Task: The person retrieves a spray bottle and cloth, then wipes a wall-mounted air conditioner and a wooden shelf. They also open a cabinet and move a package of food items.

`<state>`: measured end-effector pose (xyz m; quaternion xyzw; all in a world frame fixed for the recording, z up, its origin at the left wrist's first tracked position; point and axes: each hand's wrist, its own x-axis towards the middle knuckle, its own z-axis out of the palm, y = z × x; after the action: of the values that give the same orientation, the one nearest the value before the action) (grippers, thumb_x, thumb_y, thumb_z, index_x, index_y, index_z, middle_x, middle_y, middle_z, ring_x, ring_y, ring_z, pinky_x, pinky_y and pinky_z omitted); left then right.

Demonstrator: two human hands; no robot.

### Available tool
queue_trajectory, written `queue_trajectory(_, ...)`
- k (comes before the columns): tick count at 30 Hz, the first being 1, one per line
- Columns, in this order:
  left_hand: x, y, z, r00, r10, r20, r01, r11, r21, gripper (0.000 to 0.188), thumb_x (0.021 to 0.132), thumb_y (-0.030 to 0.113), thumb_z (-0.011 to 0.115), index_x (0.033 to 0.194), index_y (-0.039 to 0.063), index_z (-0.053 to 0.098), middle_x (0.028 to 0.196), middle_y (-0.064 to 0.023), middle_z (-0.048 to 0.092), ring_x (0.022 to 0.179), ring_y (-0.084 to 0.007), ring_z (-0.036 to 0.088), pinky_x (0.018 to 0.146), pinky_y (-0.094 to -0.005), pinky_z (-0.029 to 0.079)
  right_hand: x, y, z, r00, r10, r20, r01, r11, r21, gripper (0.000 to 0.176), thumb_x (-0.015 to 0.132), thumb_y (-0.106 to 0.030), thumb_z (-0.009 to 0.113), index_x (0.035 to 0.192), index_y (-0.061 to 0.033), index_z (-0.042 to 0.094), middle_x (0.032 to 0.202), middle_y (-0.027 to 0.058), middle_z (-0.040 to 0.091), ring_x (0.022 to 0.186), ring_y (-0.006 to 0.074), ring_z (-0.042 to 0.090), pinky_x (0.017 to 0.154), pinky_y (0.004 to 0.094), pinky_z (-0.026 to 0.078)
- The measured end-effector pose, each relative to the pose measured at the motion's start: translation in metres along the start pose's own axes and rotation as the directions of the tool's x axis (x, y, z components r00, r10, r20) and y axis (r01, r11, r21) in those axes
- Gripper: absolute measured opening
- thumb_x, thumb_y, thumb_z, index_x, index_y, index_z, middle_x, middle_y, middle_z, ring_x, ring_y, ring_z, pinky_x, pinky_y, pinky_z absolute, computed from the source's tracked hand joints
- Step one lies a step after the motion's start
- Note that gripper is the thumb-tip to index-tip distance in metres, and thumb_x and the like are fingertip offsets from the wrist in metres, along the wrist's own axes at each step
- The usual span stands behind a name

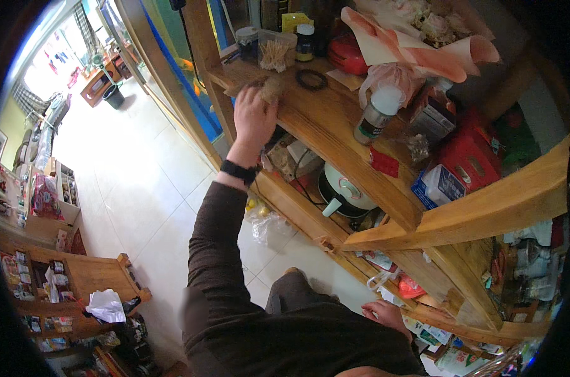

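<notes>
My left hand [256, 113], with a black band on its wrist, holds a brownish cloth [271, 89] against the front edge of the upper wooden shelf [322, 127]. Behind the cloth stand a clear container of cotton swabs [276, 51] and a small dark bottle [305, 42]. A dark ring-shaped band [311, 80] lies just right of the cloth. Low on the right, my right hand [386, 315] hangs beside the lower shelves with its fingers loosely bent and nothing seen in it.
The shelf also bears a spray can [378, 113], wrapped flowers [421, 47], a red case [348, 54] and a red basket [473, 155]. Below sits a pale green appliance [346, 188]. An aquarium [195, 70] adjoins the shelf. Plastic bags [268, 224] lie on the tiled floor.
</notes>
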<state>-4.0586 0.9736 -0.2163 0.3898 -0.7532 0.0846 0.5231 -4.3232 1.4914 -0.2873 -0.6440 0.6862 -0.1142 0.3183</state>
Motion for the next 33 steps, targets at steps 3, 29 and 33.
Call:
queue_trajectory(3,-0.014,0.027,-0.019,0.985,0.15,0.08,-0.137,0.979,-0.149,0.029,0.082,0.014,0.063,0.109,0.002,0.066,0.11,-0.0173,0.063,0.108,-0.0396,0.056,0.097,-0.0484,0.045,0.013,-0.003,-0.004,1.0,0.019,0.007,-0.019,1.0,-0.002,0.019,0.086,-0.025,0.068,0.101,-0.0138,0.071,0.092,0.0056,0.071,0.085,0.0275,0.069,0.073,0.0388,0.056)
queue_trajectory(29,0.02,0.154,-0.05,0.654,0.288,0.7,-0.192,0.958,-0.215,0.025,0.088,0.017,0.056,0.104,0.001,0.065,0.1,-0.0209,0.064,0.096,-0.0414,0.062,0.086,-0.0483,0.051,0.001,-0.01,0.017,0.989,0.043,-0.141,-0.046,0.999,-0.017,0.02,0.085,-0.026,0.068,0.101,-0.0141,0.069,0.092,0.0052,0.07,0.087,0.0266,0.068,0.073,0.0394,0.056)
queue_trajectory(33,0.006,0.179,-0.032,0.74,0.295,0.604,-0.153,0.949,-0.277,0.023,0.087,0.019,0.056,0.098,0.001,0.064,0.098,-0.0215,0.065,0.096,-0.041,0.062,0.084,-0.0479,0.051,-0.001,-0.006,0.021,0.992,0.029,-0.126,-0.035,0.998,-0.044,0.021,0.085,-0.027,0.068,0.102,-0.0144,0.069,0.093,0.0059,0.07,0.089,0.0267,0.068,0.074,0.0393,0.056)
